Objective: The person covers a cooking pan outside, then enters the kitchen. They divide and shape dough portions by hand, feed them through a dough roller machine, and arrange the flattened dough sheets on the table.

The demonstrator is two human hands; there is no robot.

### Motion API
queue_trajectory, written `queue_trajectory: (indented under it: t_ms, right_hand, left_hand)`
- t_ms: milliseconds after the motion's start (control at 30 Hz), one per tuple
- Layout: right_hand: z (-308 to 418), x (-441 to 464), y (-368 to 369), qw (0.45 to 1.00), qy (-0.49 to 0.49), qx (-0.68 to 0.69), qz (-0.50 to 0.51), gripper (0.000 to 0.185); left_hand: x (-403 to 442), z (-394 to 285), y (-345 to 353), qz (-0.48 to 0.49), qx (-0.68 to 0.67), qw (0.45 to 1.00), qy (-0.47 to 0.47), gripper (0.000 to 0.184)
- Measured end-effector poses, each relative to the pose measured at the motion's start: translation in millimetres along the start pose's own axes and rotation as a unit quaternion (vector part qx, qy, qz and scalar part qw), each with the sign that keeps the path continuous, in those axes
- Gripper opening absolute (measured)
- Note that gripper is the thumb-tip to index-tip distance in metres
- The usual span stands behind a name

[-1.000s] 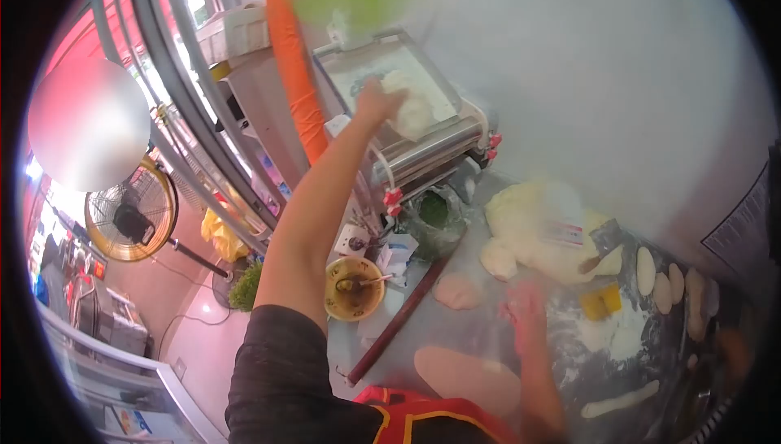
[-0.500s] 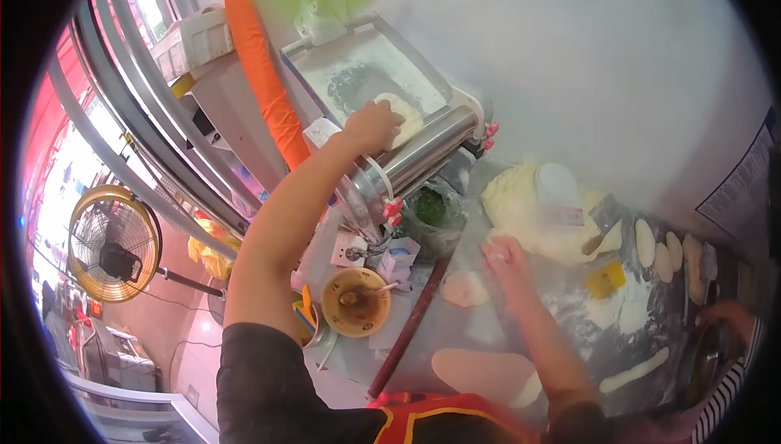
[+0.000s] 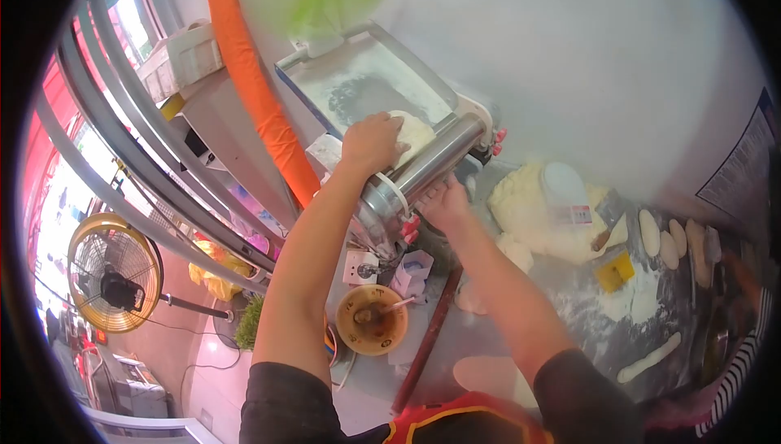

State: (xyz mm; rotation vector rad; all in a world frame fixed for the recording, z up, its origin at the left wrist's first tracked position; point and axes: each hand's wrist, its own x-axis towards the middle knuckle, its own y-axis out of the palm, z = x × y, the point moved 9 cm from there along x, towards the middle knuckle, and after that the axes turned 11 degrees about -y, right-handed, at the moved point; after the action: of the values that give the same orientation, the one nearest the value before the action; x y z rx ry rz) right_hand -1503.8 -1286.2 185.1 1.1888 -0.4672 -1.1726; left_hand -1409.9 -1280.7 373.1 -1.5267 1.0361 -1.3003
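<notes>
My left hand [image 3: 374, 145] lies with bent fingers on the near edge of a flattened piece of dough [image 3: 417, 137], holding it against the top of the steel rollers [image 3: 443, 151] of a dough sheeter. Behind the dough, the sheeter's tray [image 3: 366, 90] is dusted with flour. Just below the rollers is my right hand [image 3: 445, 202], palm up with the fingers stretched out. I make out nothing in it, though its fingertips are partly hidden under the machine. A large mound of dough [image 3: 521, 200] sits to the right, with a white container [image 3: 563, 188] on it.
A brown rolling pin [image 3: 427, 342] and a bowl of dark liquid [image 3: 372, 319] lie in front of the sheeter. Flattened dough [image 3: 492, 379], a yellow scraper [image 3: 615, 272] and several dough pieces [image 3: 649, 232] rest on the floured table. At far right shows a person's striped sleeve [image 3: 744, 363].
My right hand has moved from the table beside the large dough up and left to beneath the rollers. My left hand stays on the dough at the rollers. The view has shifted slightly.
</notes>
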Motion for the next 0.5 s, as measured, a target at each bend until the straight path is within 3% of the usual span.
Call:
queue_trajectory:
  t_ms: [300, 500]
  right_hand:
    - [-8.2, 23.3, -25.5, 0.996, -0.045, -0.012, 0.081, 0.046]
    - [-8.2, 24.0, -36.4, 0.995, -0.074, 0.049, 0.050, 0.045]
  left_hand:
    - [0.3, -2.6, -1.8, -0.026, -0.009, 0.999, 0.016, 0.031]
    - [-0.5, -4.4, -3.7, -0.027, -0.005, 1.000, 0.014, 0.030]
